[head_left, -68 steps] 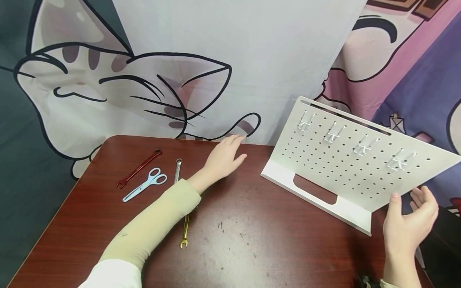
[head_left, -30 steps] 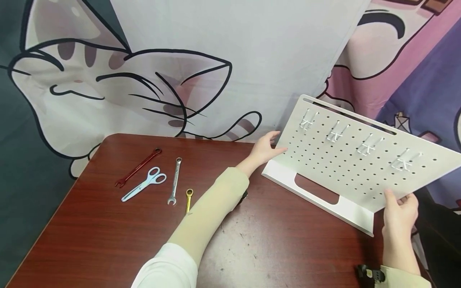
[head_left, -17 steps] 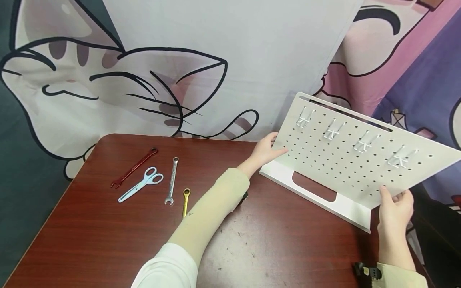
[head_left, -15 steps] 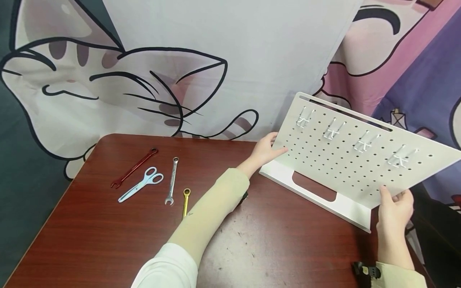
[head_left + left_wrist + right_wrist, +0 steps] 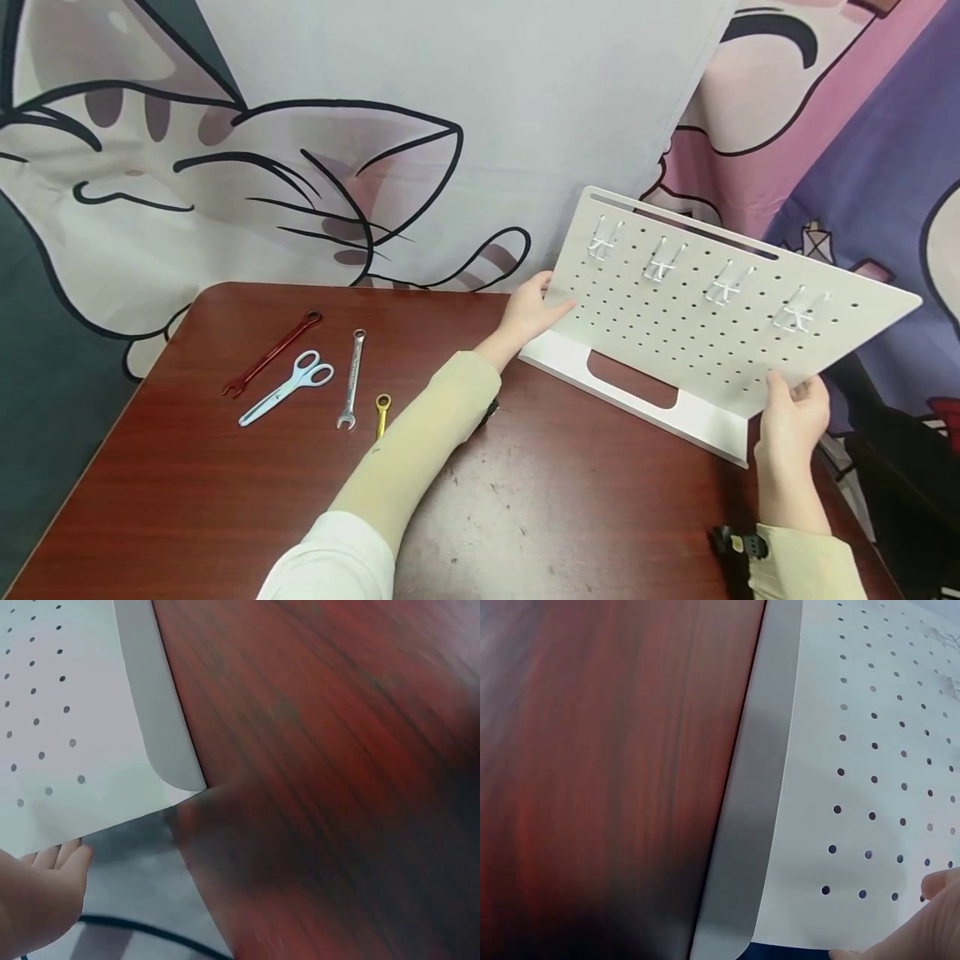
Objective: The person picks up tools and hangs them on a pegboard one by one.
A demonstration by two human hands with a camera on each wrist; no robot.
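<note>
A white pegboard stand leans back on the right side of the table, with several clear hooks in a row along its upper part. My left hand grips its left edge, thumb across the front and fingers partly hidden behind. At the lower right edge my right hand holds the board, thumb on the perforated face. In the left wrist view, the left hand shows at the board's side edge. The right wrist view catches only part of the right hand on the board's front.
On the table's left lie a red wrench, light-blue scissors, a silver wrench and a yellow wrench partly covered by the left sleeve. A printed curtain hangs behind the wooden table.
The left hand has reached right across the table to the board's left edge, and the right hand has closed on its right edge. Most recently, board and hands have shifted slightly left.
</note>
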